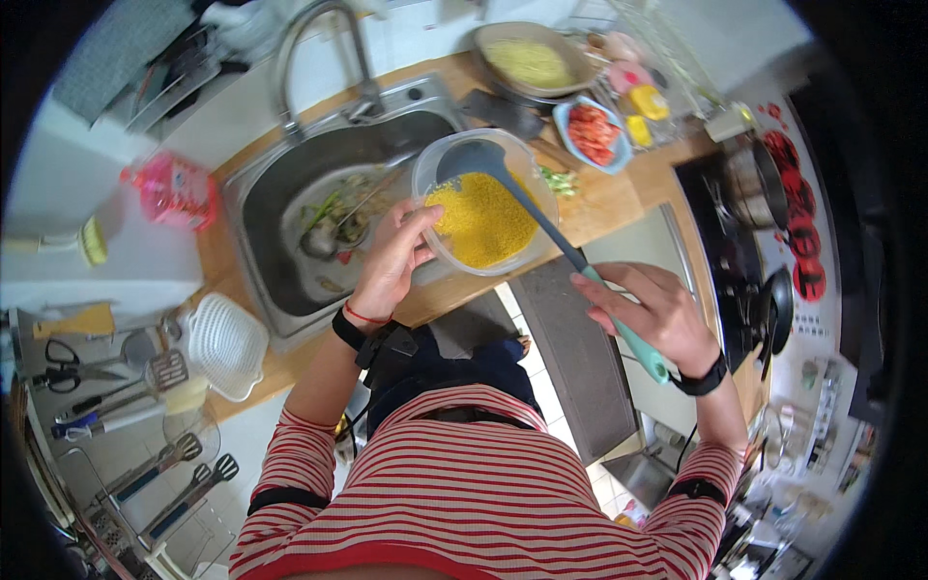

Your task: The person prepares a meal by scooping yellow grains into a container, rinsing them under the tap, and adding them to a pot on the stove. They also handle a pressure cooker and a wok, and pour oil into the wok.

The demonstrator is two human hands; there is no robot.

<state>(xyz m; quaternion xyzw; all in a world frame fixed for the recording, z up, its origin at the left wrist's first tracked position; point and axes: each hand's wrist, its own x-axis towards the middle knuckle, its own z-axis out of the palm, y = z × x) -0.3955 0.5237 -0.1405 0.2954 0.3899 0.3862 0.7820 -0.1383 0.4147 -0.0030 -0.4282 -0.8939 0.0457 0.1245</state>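
My left hand [401, 250] grips the rim and side of a clear plastic tub [549, 168]. Fine yellow grains [484, 225] fill its lower part. In my right hand [645, 304] is the mint-green handle of a ladle [545, 221] with a dark grey shaft. The ladle's grey bowl lies inside the tub, against the far wall and above the grains; whether it holds anything is hidden. The tub is tilted towards me over the counter's front edge, just right of the sink.
A steel sink [254, 239] with food scraps lies left of the tub. Behind are a blue dish of chopped red food [593, 134] and a bowl of pale yellow shreds [533, 64]. A pot [750, 181] stands on the right cooktop. A white strainer basket [228, 346] sits at the left.
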